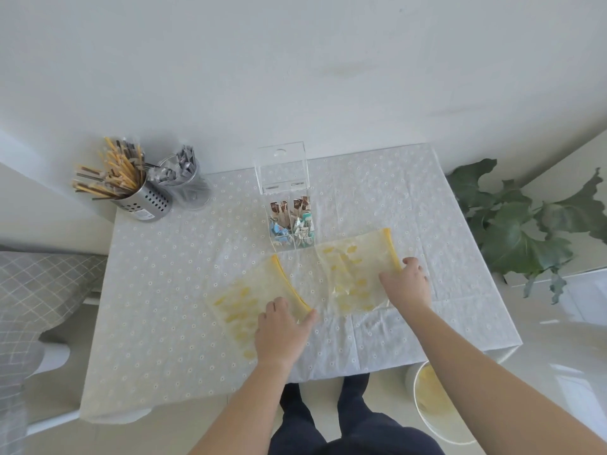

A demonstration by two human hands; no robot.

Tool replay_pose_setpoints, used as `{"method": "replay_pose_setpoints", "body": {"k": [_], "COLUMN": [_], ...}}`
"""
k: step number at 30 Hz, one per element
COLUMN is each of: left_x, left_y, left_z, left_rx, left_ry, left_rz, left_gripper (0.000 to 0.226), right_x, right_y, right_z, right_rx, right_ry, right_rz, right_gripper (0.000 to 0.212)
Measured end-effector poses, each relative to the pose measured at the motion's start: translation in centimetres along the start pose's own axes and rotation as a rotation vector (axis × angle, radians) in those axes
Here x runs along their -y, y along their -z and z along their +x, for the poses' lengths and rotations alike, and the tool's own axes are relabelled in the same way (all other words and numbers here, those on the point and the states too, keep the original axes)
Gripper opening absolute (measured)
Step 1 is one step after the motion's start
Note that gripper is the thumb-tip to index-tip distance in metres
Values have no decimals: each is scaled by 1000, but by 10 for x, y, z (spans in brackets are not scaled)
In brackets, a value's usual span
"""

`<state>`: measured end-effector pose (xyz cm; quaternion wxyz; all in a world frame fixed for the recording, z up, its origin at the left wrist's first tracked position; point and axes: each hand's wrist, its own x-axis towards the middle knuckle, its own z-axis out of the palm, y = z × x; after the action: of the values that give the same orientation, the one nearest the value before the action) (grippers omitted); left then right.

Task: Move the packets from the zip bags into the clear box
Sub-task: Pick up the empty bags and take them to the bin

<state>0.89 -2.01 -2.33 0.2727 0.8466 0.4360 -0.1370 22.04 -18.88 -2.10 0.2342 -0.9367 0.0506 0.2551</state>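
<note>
A cloth-covered desk (157,290) carries the left zip bag (239,303) and the right zip bag (351,274) lying flat, with the open-lidded clear box (289,238) just behind them. The left hand (279,330) presses flat on the left zip bag, the right hand (405,284) curls its fingers over the right zip bag's yellow zip edge, and the packets (290,221) stand inside the clear box

Your box (279,243) stood mid-table (164,290) toward the back, packets (290,215) inside it, its lid tipped up behind. Before it lay the left zip bag (239,303), under your left hand (279,330), and the right zip bag (351,274), beside the box, under your right hand (405,284). At the back left corner a holder (144,201) stood left of a jar (187,185). A plant (512,231) stood right of the table, and a bin (430,405) sat on the floor by its front right corner.
</note>
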Motion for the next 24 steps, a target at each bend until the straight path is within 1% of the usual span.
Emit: {"method": "replay_pose_setpoints", "body": {"k": [2,4,6,8,11,12,13,16,18,21,24], "left_x": [-8,-13,-16,-18,-20,-19,-18,-19,-30,-56,-83], "left_y": [-7,-12,-15,-18,-20,-19,-18,-8,5,22,28], "left_z": [6,12,16,16,15,13,12,-2,-22,-49,-62], "left_rx": [-40,-63,-59,-56,-36,-29,-29,-72,-83,-61,13], "left_ry": [87,129,151,153,148,153,152,35,-65,-169,-314], "left_rz": [30,70,111,137,141,113,60,-243,-446,-595,-633], "left_gripper": [71,60,44,32,22,20,19,19,20,19,16], "right_x": [0,-2,-6,-12,-18,-20,-22,-26,-26,-16,-4], "right_y": [-5,-8,-11,-12,-8,-4,1,19,29,40,54], "right_z": [8,16,24,31,31,28,23,5,-14,-51,-84], "right_rx": [28,16,10,49,127,145,150,108,126,266,429], "right_ry": [-36,-56,-80,-89,-16,6,19,65,106,155,140], "right_rz": [2,-11,-32,-6,103,148,190,283,340,407,565], "right_gripper": [69,65,53,39,13,7,6,4,14,19,18]}}
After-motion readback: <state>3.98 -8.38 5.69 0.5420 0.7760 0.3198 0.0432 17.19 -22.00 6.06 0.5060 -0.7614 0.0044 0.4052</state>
